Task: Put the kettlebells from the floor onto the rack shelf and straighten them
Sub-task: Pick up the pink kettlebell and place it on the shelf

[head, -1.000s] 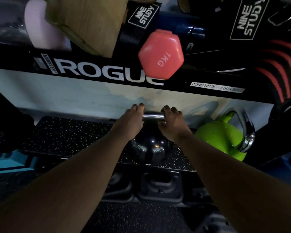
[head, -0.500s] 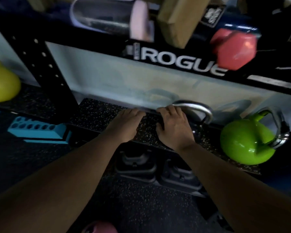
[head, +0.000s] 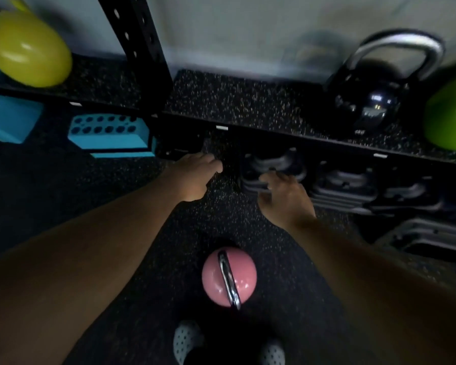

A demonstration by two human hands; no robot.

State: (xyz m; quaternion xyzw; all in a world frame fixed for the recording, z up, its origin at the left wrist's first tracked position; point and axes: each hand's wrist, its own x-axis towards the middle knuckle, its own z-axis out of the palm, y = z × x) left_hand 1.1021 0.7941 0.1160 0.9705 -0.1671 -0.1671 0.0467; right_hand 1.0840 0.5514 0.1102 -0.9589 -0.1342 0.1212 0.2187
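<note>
Head view shows us a pink kettlebell [head: 229, 277] on the floor, near our shoes [head: 187, 339]. Beyond it our left hand [head: 192, 175] and right hand [head: 284, 197] hang open, holding nothing. Farther beyond it, a black kettlebell [head: 371, 101] sits on the rack shelf [head: 237, 101].

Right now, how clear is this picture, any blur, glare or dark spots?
Head view: dim overall, forearms and floor near black; motion blur smears the yellow-green kettlebell at left; glare spots on the glossy black kettlebell and the round pink kettlebell; wide-angle bend slants the black perforated rack post.
</note>
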